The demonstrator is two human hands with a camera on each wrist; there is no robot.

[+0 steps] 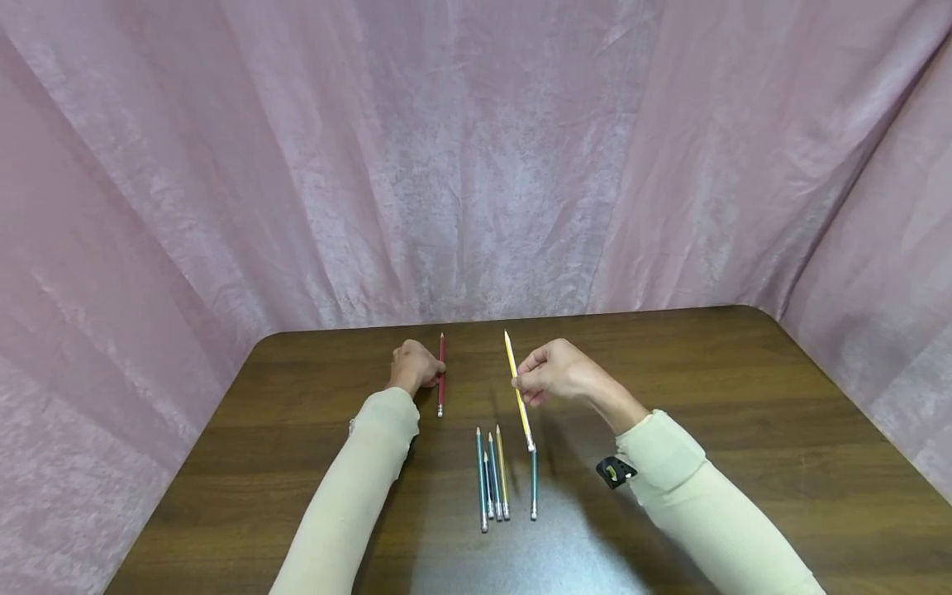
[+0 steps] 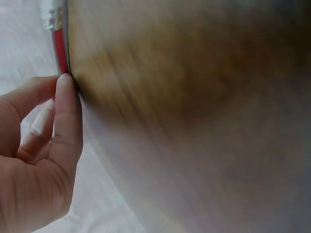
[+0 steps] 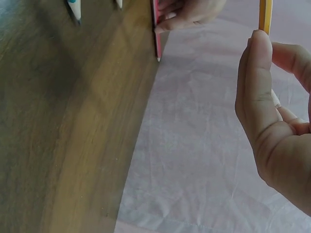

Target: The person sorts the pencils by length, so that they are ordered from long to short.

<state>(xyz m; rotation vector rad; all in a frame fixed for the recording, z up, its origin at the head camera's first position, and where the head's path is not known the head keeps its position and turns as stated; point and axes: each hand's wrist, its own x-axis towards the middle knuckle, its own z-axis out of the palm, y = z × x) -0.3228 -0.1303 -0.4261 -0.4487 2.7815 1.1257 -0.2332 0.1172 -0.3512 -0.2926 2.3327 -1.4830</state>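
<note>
Toward the back of the table, my left hand (image 1: 413,365) pinches a red pencil (image 1: 442,392) between thumb and finger. The left wrist view has that hand (image 2: 53,131) at the left edge, with the red pencil's (image 2: 59,48) metal eraser end rising above the fingertips. My right hand (image 1: 559,372) pinches a yellow pencil (image 1: 523,413) about its middle, tip pointing away and eraser end toward me. Only a short piece of the yellow pencil (image 3: 265,17) shows above the right fingers (image 3: 260,58) in the right wrist view.
A group of blue-green, dark and yellow pencils (image 1: 481,483) lies side by side at the table's front middle. Another teal pencil (image 1: 534,487) lies just right of them, near the held yellow pencil's eraser end. Pink curtains (image 1: 476,165) surround the brown wooden table (image 1: 297,430).
</note>
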